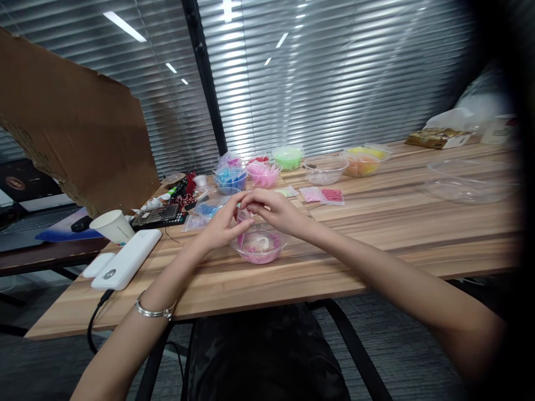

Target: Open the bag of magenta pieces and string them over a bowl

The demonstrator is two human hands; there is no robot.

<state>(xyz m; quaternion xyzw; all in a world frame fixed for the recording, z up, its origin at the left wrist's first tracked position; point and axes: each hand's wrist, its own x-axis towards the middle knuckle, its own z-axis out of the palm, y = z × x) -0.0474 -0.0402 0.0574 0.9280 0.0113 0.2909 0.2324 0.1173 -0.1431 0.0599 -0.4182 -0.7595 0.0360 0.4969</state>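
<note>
A clear round bowl [261, 253] with pink contents and a small whitish item inside stands near the table's front edge. Above its back rim, my left hand [225, 224] and my right hand [273, 210] meet at the fingertips. A pinkish-purple strip, perhaps a small bag, hangs below my left hand's fingers into the bowl. My left hand is closed on it, with the thumb pointing right. The fingers of my right hand are curled against those of my left; whatever they pinch is too small to make out.
Behind stand bowls of blue packets [230, 179], pink packets [264, 175], green [288, 159] and yellow-orange items [363, 162], plus an empty bowl [325, 170]. Flat packets [321, 195] lie nearer. A white power bank [127, 260] and paper cup [112, 226] are left; a large clear bowl [463, 186] is right.
</note>
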